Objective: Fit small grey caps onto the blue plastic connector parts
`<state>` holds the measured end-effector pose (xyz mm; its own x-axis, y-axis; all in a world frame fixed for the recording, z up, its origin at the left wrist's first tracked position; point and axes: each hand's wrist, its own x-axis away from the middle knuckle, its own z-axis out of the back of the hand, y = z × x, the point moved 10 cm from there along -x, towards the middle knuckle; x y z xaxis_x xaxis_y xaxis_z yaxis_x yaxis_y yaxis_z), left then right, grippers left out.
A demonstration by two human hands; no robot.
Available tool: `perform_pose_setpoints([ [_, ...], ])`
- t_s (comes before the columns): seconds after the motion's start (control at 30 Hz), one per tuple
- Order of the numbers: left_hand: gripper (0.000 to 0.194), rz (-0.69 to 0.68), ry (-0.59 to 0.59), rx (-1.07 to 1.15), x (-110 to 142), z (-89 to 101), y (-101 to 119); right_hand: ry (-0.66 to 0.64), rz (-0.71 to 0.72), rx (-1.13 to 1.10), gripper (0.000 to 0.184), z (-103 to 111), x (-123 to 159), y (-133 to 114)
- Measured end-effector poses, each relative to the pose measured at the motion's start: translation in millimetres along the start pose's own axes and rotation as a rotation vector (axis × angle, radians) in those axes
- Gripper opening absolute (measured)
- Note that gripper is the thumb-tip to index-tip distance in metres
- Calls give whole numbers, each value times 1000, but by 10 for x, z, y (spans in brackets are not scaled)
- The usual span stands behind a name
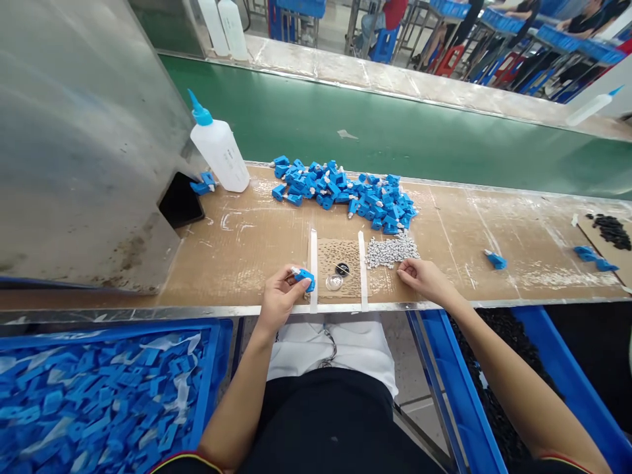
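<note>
My left hand (279,296) holds a blue plastic part (305,279) between thumb and fingers, with a small white tip at its end. My right hand (422,280) rests on the bench, its gathered fingertips at the edge of a heap of small grey pieces (392,251). Between my hands lie a clear round dish (334,282) and a black round lid (342,269), on a speckled cardboard sheet (340,266) held by white tape strips. Beyond them spreads a large pile of blue plastic parts (340,191). A white squeeze bottle with a blue nozzle (220,148) stands to its left.
A green conveyor belt (345,118) runs behind the brown-topped bench (237,243). A steel panel (83,131) rises at the left. Blue crates sit below the front edge: blue parts (99,401) at left, black pieces (494,375) at right. Co-workers sit at far benches.
</note>
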<state>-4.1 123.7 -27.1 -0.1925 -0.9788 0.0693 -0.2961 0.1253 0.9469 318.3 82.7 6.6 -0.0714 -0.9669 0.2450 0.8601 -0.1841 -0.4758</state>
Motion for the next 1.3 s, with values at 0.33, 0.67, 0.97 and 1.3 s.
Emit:
perform_pose_setpoints([
  [0.33,33,-14,-28,-22,32,-52,63,158,437,39,15,-352,142,-680],
  [0.67,30,-25,-70,-23,32,-77,48,213,544,136,16,-381,218,-820],
  [0.97,28,-32,-76,-18,72,-89,72,59,550,157,12,-302,151,-1180],
  [1.3,33,-22,-83,-6,89,-100,81,29,686,531,19,-610,163,-1839],
])
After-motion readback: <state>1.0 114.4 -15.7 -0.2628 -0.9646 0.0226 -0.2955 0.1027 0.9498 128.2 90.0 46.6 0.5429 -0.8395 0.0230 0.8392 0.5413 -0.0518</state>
